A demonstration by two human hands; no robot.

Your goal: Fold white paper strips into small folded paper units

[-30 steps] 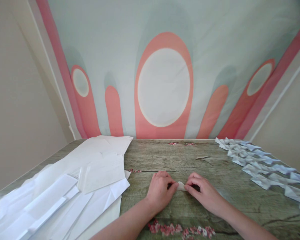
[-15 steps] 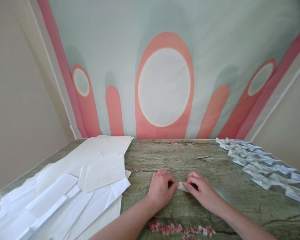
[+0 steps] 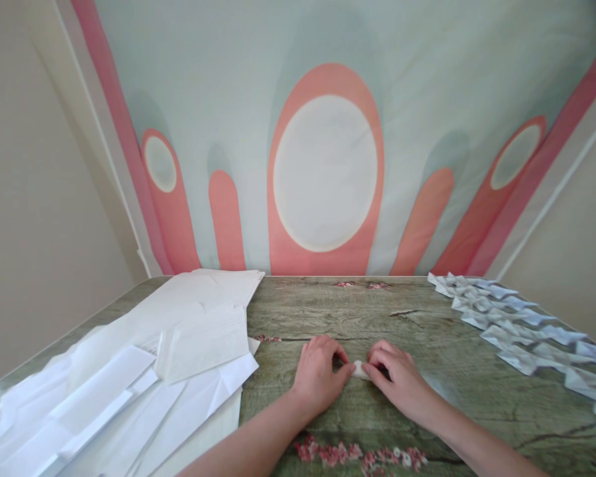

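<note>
A small folded piece of white paper point(image 3: 359, 370) lies on the wood-patterned table point(image 3: 357, 318), near its front middle. My left hand point(image 3: 320, 377) curls over its left end, fingertips pinched on it. My right hand point(image 3: 400, 377) covers the right end, with fingers bent and pressing on the paper. Most of the piece is hidden under both hands; only a small bit shows between them.
A loose pile of white paper sheets point(image 3: 144, 371) covers the table's left side. A row of several small folded paper pieces point(image 3: 516, 331) runs along the right edge. A pink and pale green printed backdrop point(image 3: 328, 165) hangs behind the table.
Both hands have drawn slightly closer together over the small paper, so less of it shows. Nothing else has moved.
</note>
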